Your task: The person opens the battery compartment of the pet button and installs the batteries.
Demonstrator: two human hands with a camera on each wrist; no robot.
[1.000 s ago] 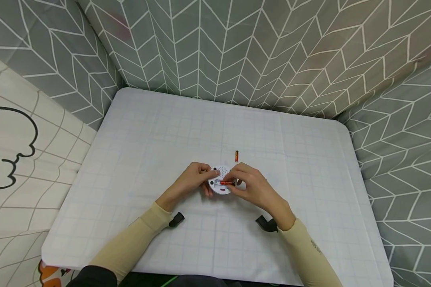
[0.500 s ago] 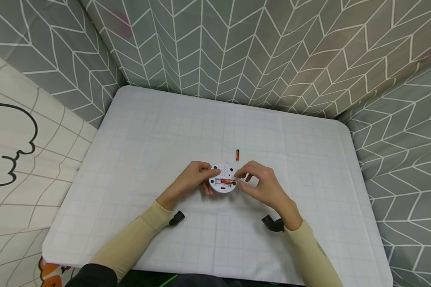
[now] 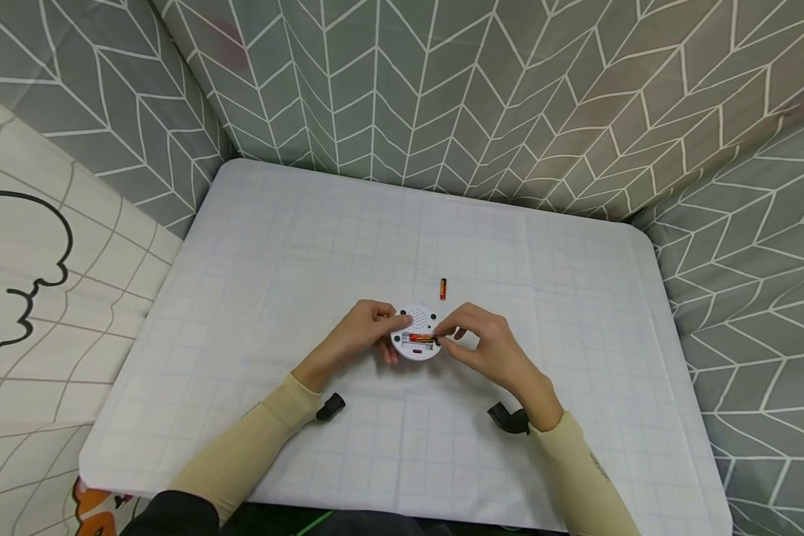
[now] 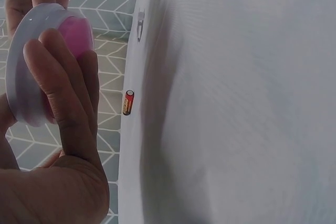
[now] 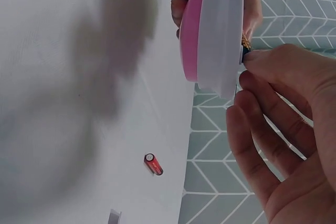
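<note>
- Head view: the left hand grips a small round white device by its rim, holding it just above the worktop with its back side up. The right hand pinches a red battery lying in the open slot, fingertips at its right end. A spare battery lies near, just beyond the device. The device looks light and rigid, a hard plastic shell, so the rim is the sound place to hold.
- Left wrist view: the left hand has its fingers curled round the device, thumb and fingers across the rim; a pink face shows on the underside. Smooth plastic may slip, so a firm edge grip suits it. The spare battery rests apart on the worktop.
- Right wrist view: the right hand pinches at the slot on the white back of the device; the battery there is mostly hidden, probably half seated. It is small, stiff and smooth, best held by the ends. The spare battery lies on the worktop.
</note>
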